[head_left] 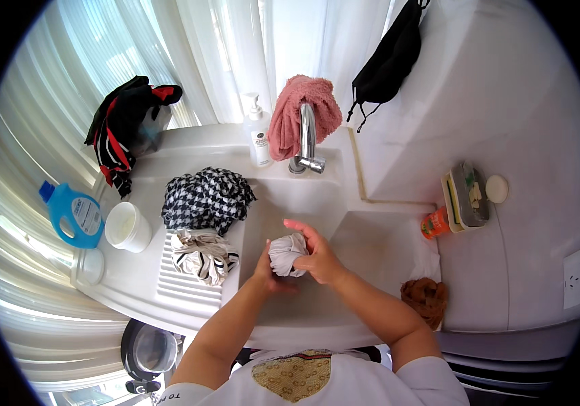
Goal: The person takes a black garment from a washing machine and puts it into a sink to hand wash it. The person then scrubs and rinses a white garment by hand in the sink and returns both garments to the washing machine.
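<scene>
Over the sink basin (364,260), a bunched pale grey-white cloth (286,254) sits between my two hands. My left hand (267,274) cups it from the left and below, with part of its fingers hidden under the bundle. From the right, my right hand (318,256) grips the cloth with the thumb across its front and the fingers over its far side. Left of the hands, a cream cloth with dark stripes (202,257) lies crumpled on the ribbed washboard (185,289). Behind that rests a black-and-white houndstooth cloth (207,199).
A chrome faucet (308,132) with a pink towel (296,101) rises behind the basin, beside a pump bottle (259,139). At left stand a white tub (128,227) and blue detergent bottle (76,215). Brown cloth (425,301) lies right; a wall caddy (466,197) hangs above.
</scene>
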Demonstrator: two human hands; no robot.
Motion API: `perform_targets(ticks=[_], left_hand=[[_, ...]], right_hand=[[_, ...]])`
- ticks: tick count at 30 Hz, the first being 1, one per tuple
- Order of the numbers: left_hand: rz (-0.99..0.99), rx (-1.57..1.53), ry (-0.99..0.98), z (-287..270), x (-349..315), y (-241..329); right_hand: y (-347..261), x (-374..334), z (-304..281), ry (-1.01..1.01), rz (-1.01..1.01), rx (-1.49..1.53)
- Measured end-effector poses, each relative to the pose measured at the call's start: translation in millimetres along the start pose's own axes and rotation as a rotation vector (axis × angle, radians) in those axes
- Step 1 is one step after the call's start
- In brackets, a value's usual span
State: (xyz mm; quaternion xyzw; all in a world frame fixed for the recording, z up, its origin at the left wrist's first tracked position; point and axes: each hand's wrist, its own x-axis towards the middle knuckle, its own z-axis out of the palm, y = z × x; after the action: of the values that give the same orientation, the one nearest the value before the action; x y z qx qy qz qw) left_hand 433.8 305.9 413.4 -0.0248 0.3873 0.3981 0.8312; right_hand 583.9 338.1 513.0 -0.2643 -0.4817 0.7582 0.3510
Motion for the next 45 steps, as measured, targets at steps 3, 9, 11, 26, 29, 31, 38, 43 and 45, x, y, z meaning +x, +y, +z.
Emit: perform_targets(ticks=[3, 9, 11, 26, 29, 31, 38, 43, 45], left_hand=[[0.173, -0.294, -0.208, -6.6, 33.0, -5.1], [0.216, -0.224, -0.113, 26.9, -6.4, 2.5], [0.160, -0.222, -0.177, 39.4, -17.0, -1.4], [-0.147, -0.171, -0.625, 12.2, -16.1, 2.8], [-0.058, -0.188, -0.276, 28.4, -18.5, -2.1], [0.154, -0.147, 0.126, 41.9, -16.7, -3.1], [0.837, 0.411, 0.190, 9.2, 16.5, -6.1], [1.320, 1.211, 0.081, 29.4, -10.9, 0.6], [1.426, 1.410, -0.018, 33.0, -14.0, -1.4]], right_hand=[[-9.9, -1.6, 0.0, -0.003, 0.002, 0.406], [17.2, 11.0, -83.1, 0.238, -0.062, 0.303], [68.4, 16.4, -110.3, 0.396, 0.145, -0.331], [54.5, 7.8, -58.0, 0.361, 0.170, 0.612], [54.1, 6.7, -49.3, 0.328, 0.203, 0.612], [63.3, 11.7, -55.8, 0.395, 0.146, 0.625], [78.4, 26.0, -64.3, 0.598, 0.155, 0.594], [92.3, 30.4, -74.9, 0.608, 0.203, 0.526], [95.9, 29.2, -82.8, 0.539, 0.260, 0.515]])
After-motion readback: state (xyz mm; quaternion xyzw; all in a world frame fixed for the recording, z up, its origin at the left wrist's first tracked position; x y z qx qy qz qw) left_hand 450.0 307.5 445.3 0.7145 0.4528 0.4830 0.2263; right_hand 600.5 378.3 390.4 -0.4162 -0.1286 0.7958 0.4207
